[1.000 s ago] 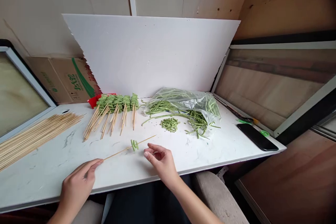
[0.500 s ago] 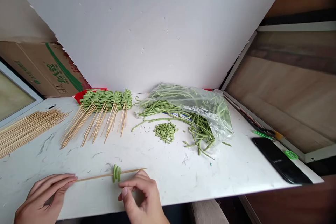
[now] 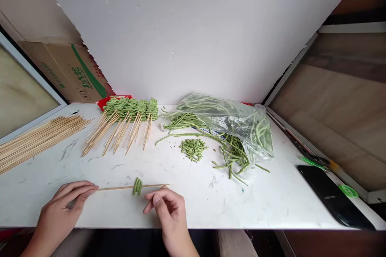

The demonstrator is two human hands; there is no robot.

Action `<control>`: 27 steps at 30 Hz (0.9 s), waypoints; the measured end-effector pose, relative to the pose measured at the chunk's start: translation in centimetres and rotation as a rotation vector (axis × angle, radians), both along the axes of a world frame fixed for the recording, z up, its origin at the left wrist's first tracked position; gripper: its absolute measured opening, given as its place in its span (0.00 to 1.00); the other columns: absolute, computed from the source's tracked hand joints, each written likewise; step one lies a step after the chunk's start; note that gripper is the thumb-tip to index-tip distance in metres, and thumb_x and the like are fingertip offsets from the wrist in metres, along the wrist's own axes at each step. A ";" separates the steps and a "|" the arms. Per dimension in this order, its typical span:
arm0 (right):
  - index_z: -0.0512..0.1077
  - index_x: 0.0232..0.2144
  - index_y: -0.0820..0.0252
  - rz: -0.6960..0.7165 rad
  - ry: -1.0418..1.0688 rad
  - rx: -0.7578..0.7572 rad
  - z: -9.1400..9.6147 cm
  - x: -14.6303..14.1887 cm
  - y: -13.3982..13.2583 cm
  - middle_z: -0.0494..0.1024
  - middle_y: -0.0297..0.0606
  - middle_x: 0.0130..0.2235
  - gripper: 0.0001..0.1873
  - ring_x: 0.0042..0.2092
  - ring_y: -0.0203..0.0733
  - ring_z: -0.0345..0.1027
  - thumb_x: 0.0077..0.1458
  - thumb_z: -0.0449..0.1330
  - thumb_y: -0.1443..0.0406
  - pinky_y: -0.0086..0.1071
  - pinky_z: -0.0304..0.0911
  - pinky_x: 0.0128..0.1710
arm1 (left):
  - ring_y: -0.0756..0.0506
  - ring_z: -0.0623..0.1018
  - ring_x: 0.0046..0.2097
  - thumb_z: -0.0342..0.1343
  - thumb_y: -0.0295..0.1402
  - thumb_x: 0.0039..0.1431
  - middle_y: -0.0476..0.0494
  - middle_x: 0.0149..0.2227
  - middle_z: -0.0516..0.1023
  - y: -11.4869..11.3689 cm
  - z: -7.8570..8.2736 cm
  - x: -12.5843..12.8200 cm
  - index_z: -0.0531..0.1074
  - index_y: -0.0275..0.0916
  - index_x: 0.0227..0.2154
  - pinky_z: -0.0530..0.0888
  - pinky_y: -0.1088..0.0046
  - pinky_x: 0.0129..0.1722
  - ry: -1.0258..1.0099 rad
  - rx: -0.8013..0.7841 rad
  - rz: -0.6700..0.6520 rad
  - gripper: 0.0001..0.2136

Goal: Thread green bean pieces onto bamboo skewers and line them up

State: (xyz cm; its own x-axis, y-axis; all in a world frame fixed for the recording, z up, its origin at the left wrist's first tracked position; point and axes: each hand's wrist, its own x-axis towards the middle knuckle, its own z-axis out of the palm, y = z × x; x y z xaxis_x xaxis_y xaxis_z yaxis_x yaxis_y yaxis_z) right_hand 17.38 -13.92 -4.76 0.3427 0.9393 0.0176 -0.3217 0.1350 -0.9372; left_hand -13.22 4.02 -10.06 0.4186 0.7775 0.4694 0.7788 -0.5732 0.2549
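Note:
My left hand point(image 3: 66, 205) is closed on the blunt end of a bamboo skewer point(image 3: 116, 188), held level just above the table's front part. A few short green bean pieces point(image 3: 137, 186) sit threaded side by side near the skewer's middle. My right hand point(image 3: 169, 209) is by the skewer's pointed end, fingers curled and thumb against the index finger. Whether anything is between those fingertips is hidden. Beyond the hands lies a small pile of cut bean pieces point(image 3: 193, 149).
Loose bamboo skewers point(image 3: 42, 138) lie at the left. Filled bean skewers point(image 3: 129, 107) are stacked at the back on a red tray point(image 3: 101, 103). Long beans spill from a clear plastic bag point(image 3: 223, 114). A black phone point(image 3: 333, 196) and green tape roll point(image 3: 348, 190) lie at right.
The view has shifted, so the table's front edge shows more. My left hand keeps its hold on the skewer. The right thumb has come up closer against the index finger.

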 end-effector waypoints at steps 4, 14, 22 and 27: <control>0.83 0.38 0.56 0.031 -0.089 0.030 0.0 -0.2 0.3 0.83 0.40 0.32 0.21 0.40 0.48 0.76 0.64 0.62 0.47 0.42 0.68 0.48 | 0.40 0.80 0.48 0.52 0.48 0.69 0.49 0.44 0.83 0.0 0.4 1.0 0.83 0.51 0.37 0.79 0.62 0.48 -0.101 -0.023 -0.060 0.15; 0.83 0.45 0.57 -0.352 -0.526 -0.099 0.4 8.8 2.9 0.85 0.47 0.49 0.19 0.49 0.54 0.79 0.59 0.64 0.52 0.43 0.74 0.46 | 0.40 0.78 0.46 0.51 0.43 0.70 0.44 0.41 0.84 0.9 -1.0 1.7 0.84 0.45 0.37 0.75 0.64 0.48 -0.306 0.027 -0.203 0.16; 0.80 0.56 0.60 -0.162 -1.384 -0.613 5.8 21.6 7.5 0.79 0.47 0.61 0.26 0.63 0.52 0.72 0.58 0.56 0.76 0.38 0.66 0.63 | 0.40 0.78 0.44 0.51 0.39 0.69 0.42 0.39 0.83 1.2 -1.3 2.3 0.83 0.43 0.35 0.75 0.63 0.46 -0.358 0.031 -0.243 0.16; 0.64 0.71 0.55 -0.090 -1.597 -0.772 8.8 23.9 9.9 0.66 0.48 0.70 0.43 0.69 0.55 0.63 0.55 0.58 0.80 0.42 0.65 0.64 | 0.40 0.78 0.45 0.51 0.38 0.70 0.42 0.39 0.83 1.0 -1.4 2.4 0.83 0.42 0.36 0.75 0.64 0.46 -0.377 0.020 -0.257 0.15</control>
State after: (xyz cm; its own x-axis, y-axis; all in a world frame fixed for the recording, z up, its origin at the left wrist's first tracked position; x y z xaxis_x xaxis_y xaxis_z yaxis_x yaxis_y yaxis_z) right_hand 41.24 -4.03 4.02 0.4814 0.8756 -0.0409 0.8628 -0.4815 -0.1542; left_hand -10.78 5.00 -11.42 0.3942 0.6596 0.6399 0.4653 -0.7437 0.4800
